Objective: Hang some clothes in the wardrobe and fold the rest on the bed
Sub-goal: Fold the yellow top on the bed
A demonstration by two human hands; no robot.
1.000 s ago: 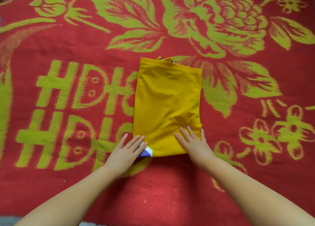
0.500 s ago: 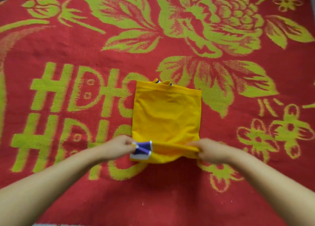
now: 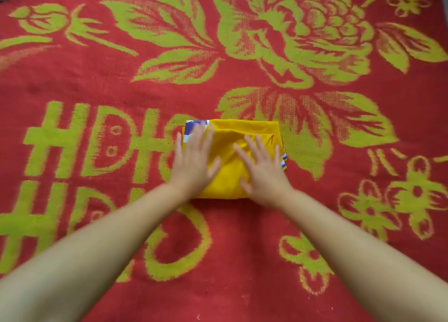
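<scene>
A: Red bed cover (image 3: 97,84) with green flowers fills the view; folded yellow garment (image 3: 230,176) lies at centre. Hands?

B: Left hand (image 3: 194,161) flat on its 9 o'clock half, right hand (image 3: 261,173) flat on the 3 o'clock half. Fingers straight and spread on both, pressing, nothing pinched.

A: Why flat?

B: Probably to smooth the fold and press out air so the bundle stays put.

A: Orientation?

B: Roughly square, slightly longer 9-to-3. Folded edge sits at 6 o'clock, toward the person. Blue-white trim (image 3: 194,127) peeks at 11 o'clock and at the 3 o'clock edge. Motion blur, so layer count unclear.
</scene>
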